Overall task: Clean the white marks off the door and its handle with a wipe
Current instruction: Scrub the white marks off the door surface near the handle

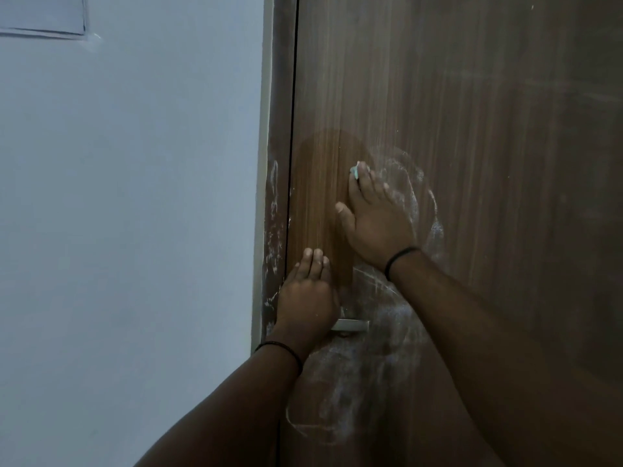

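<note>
The brown wooden door (pixel 472 112) fills the right half of the view. My right hand (pixel 377 217) lies flat on it, pressing a pale wipe (pixel 354 170) whose edge shows under the fingertips. A darker, damp patch (pixel 320 197) spreads left of that hand. White powdery marks (pixel 418 197) curve to its right, and more white smears (pixel 340 392) sit below the handle. My left hand (pixel 308 291) rests flat on the door above the silver handle (pixel 352 325), covering the handle's left end.
The door frame (pixel 274 214) carries white marks along its edge. A plain pale wall (pixel 128 214) takes up the left half, with a rectangular panel (pixel 42 13) at top left.
</note>
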A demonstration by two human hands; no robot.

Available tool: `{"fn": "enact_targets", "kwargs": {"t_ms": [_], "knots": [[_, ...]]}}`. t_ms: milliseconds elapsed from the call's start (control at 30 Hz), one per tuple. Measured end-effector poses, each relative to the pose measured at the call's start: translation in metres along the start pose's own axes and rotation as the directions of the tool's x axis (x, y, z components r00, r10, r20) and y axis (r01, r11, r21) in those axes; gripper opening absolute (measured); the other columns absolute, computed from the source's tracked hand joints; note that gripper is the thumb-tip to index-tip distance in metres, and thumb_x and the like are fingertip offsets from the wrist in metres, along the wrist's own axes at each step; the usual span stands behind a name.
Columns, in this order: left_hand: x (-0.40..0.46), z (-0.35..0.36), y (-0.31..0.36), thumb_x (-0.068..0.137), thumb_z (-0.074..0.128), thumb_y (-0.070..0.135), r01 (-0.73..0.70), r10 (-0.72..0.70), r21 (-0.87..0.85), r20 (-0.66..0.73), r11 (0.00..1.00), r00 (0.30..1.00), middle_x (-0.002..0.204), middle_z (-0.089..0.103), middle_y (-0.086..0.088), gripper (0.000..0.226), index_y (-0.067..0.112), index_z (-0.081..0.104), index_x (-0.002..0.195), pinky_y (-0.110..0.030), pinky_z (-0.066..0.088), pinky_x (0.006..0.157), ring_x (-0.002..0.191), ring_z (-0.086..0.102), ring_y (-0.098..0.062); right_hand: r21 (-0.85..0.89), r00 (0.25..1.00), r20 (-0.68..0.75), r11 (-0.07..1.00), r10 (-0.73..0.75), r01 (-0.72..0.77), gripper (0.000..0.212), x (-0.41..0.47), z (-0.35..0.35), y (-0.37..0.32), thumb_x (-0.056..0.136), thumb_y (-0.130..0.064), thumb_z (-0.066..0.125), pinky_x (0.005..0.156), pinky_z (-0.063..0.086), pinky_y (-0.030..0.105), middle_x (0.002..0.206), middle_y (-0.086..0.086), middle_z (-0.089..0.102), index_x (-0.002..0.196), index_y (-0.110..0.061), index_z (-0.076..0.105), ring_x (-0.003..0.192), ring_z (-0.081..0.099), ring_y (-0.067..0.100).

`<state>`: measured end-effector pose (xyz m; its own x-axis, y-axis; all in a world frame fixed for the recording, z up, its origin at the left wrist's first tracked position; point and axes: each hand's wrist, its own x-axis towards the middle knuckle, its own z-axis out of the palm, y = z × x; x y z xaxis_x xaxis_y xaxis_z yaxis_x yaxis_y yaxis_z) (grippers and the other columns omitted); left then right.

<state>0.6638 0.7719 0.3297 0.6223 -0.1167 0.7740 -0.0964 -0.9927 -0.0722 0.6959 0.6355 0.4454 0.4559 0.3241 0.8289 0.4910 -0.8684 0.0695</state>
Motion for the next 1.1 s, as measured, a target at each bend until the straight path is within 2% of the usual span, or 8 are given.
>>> {"fn": "enact_targets", "kwargs": {"t_ms": [267, 467, 567, 667, 800, 867, 933, 1100], "knots": [[-0.001, -0.01, 0.003, 0.101, 0.015, 0.037, -0.05, 0.044, 0.081, 0.065, 0.995, 0.997, 0.159, 0.023, -0.017, 0.062, 0.003, 0.024, 0.151, -0.04, 0.018, 0.121, 0.15, 0.013, -0.03, 0.042, 0.991, 0.131, 0.999, 0.024, -0.03, 0.064, -0.085, 0.035, -0.012, 0.104, -0.047, 0.015, 0.125, 0.004, 0.038, 0.165, 0.001, -0.01, 0.157, -0.014, 0.003, 0.151, -0.012, 0.013], [-0.001, -0.009, 0.006, 0.097, 0.037, 0.035, 0.029, -0.029, 0.001, -0.001, 1.0, 1.0, 0.154, 0.036, -0.014, 0.058, 0.004, 0.038, 0.146, -0.038, 0.03, 0.116, 0.147, 0.025, -0.028, 0.126, 0.999, 0.025, 0.991, 0.046, -0.049, 0.059, -0.03, 0.004, -0.013, 0.105, -0.038, 0.019, 0.124, 0.001, 0.035, 0.166, 0.007, 0.001, 0.157, -0.01, 0.011, 0.153, -0.002, 0.017], [0.0, -0.014, 0.003, 0.094, 0.045, 0.033, 0.009, -0.011, -0.019, -0.056, 1.0, 0.998, 0.145, 0.05, -0.013, 0.052, 0.006, 0.052, 0.138, -0.038, 0.041, 0.108, 0.139, 0.041, -0.028, 0.244, 0.998, -0.029, 0.969, 0.058, -0.049, 0.053, -0.042, 0.005, -0.013, 0.103, -0.022, 0.032, 0.122, 0.022, 0.037, 0.164, 0.007, 0.018, 0.154, -0.014, 0.022, 0.15, 0.021, 0.022], [0.002, -0.025, -0.004, 0.095, 0.047, 0.03, -0.047, 0.027, -0.118, -0.173, 0.992, 0.985, 0.131, 0.063, -0.011, 0.045, 0.01, 0.056, 0.135, -0.037, 0.052, 0.094, 0.124, 0.059, -0.026, 0.276, 0.989, -0.13, 0.961, 0.072, -0.034, 0.045, -0.057, 0.01, -0.001, 0.096, -0.007, 0.051, 0.102, 0.046, 0.032, 0.15, 0.005, 0.046, 0.139, -0.018, 0.049, 0.128, 0.054, 0.022], [0.015, -0.044, 0.0, 0.092, 0.065, 0.013, -0.159, 0.08, -0.212, -0.339, 0.964, 0.937, 0.088, 0.071, -0.012, 0.04, 0.007, 0.059, 0.131, -0.026, 0.047, 0.06, 0.071, 0.066, -0.023, 0.39, 0.946, -0.269, 0.919, 0.181, -0.065, 0.018, -0.049, 0.012, 0.001, 0.088, -0.005, 0.065, 0.085, 0.041, 0.011, 0.107, 0.003, 0.07, 0.099, -0.015, 0.075, 0.092, 0.065, 0.014], [0.027, -0.053, 0.007, 0.094, 0.062, 0.014, -0.203, 0.12, -0.206, -0.354, 0.957, 0.927, 0.086, 0.068, -0.011, 0.041, 0.007, 0.057, 0.134, -0.029, 0.047, 0.058, 0.07, 0.06, -0.022, 0.491, 0.93, -0.223, 0.858, 0.293, -0.153, 0.017, -0.039, 0.009, -0.001, 0.088, -0.01, 0.064, 0.069, 0.044, 0.01, 0.094, -0.005, 0.065, 0.093, -0.024, 0.071, 0.078, 0.056, 0.005], [0.039, -0.057, 0.012, 0.096, 0.059, 0.014, -0.209, 0.138, -0.172, -0.35, 0.963, 0.926, 0.092, 0.065, -0.013, 0.041, 0.008, 0.055, 0.136, -0.034, 0.047, 0.064, 0.077, 0.058, -0.024, 0.552, 0.92, -0.204, 0.815, 0.336, -0.175, 0.019, -0.029, 0.006, -0.003, 0.086, -0.012, 0.063, 0.061, 0.053, 0.023, 0.083, -0.01, 0.063, 0.085, -0.03, 0.059, 0.07, 0.058, 0.006], [0.054, -0.052, 0.015, 0.094, 0.058, 0.01, -0.245, 0.174, -0.163, -0.358, 0.956, 0.917, 0.103, 0.062, -0.017, 0.04, 0.005, 0.056, 0.134, -0.036, 0.046, 0.072, 0.088, 0.056, -0.028, 0.586, 0.872, -0.198, 0.767, 0.447, -0.26, 0.007, -0.018, 0.006, 0.004, 0.084, -0.022, 0.071, 0.068, 0.057, 0.032, 0.082, -0.008, 0.067, 0.079, -0.027, 0.069, 0.072, 0.061, 0.006]]}}
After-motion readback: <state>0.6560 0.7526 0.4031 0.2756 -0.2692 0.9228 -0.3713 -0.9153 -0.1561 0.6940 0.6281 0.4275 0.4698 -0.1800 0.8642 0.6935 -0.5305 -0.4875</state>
